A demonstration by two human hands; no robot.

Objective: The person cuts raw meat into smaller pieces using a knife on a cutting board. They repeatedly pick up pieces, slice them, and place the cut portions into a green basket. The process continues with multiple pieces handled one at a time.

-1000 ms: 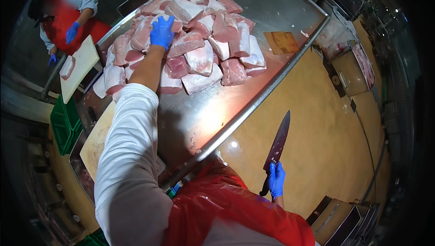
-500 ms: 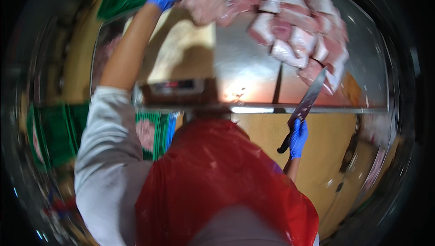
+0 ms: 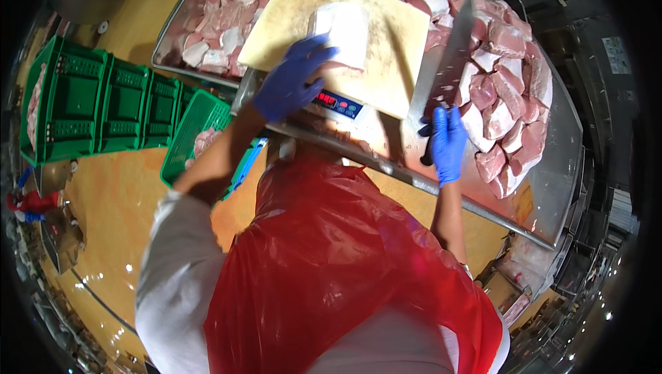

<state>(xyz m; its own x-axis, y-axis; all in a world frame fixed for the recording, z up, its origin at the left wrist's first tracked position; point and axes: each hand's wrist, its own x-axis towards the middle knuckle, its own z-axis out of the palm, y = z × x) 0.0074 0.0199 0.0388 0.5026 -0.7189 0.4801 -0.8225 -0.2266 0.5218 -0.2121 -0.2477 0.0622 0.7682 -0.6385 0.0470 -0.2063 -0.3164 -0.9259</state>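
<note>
My left hand (image 3: 291, 76), in a blue glove, rests on a pale slab of meat (image 3: 343, 33) lying on a cream cutting board (image 3: 276, 26). The board sits on a scale with a red-lit display (image 3: 338, 104). My right hand (image 3: 448, 141), also gloved blue, is shut on the handle of a long knife (image 3: 448, 64) whose blade points away over the steel table (image 3: 552, 188), beside the board's right edge. A heap of pink meat chunks (image 3: 507, 91) lies right of the knife. My red apron fills the lower middle.
A steel tray of cut meat pieces (image 3: 214, 26) lies left of the board. Green plastic crates (image 3: 103, 102) stand on the orange floor at left; one crate (image 3: 200, 133) near my left arm holds meat. Boxes and equipment crowd the right edge.
My view has swung round. My left hand carried a piece off the meat heap and now has it down on the cutting board. The knife came up over the table.
</note>
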